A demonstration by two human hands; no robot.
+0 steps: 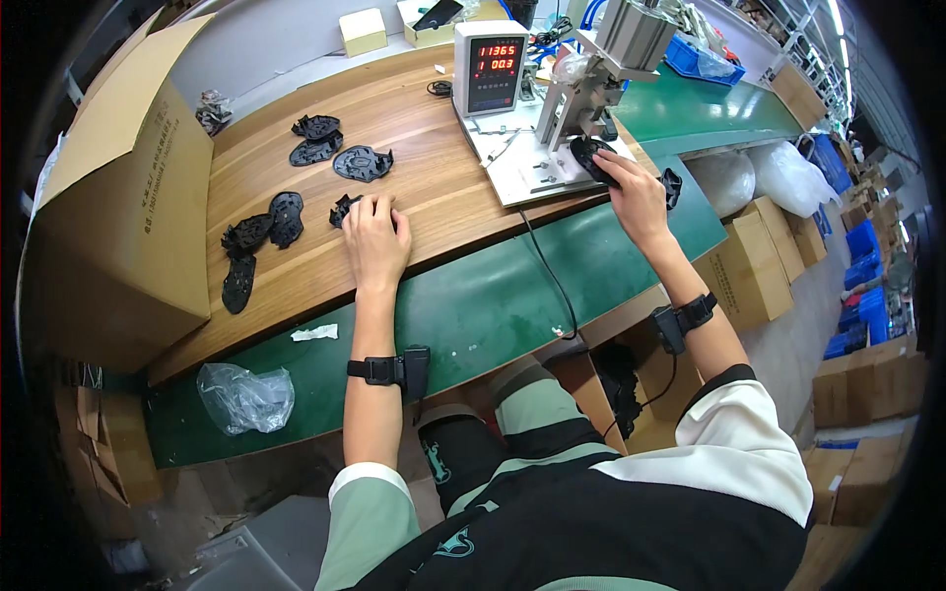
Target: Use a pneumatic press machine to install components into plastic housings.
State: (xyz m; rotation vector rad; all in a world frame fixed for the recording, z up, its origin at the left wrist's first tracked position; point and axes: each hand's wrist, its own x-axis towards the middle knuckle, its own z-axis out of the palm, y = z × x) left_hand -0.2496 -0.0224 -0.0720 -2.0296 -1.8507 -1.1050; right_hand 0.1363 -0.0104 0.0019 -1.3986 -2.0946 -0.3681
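Note:
My right hand (638, 197) pinches a black plastic shell part (593, 161) at the right edge of the press's white base plate (552, 177), under the metal press head (572, 103). My left hand (375, 236) rests on the wooden board with its fingers curled down over a small black plastic part (342, 211). Most of that part's right side is hidden by the fingers. Beyond it lie more black shell parts (363, 164), and a loose cluster of dark pieces (248, 232) sits to the left.
A digital display box (493, 69) with red digits stands beside the press. At the left rises a large open cardboard box (128, 207). A clear plastic bag (246, 397) and a white scrap (314, 333) lie on the green tabletop (453, 305). A black cable (552, 266) hangs over the front edge.

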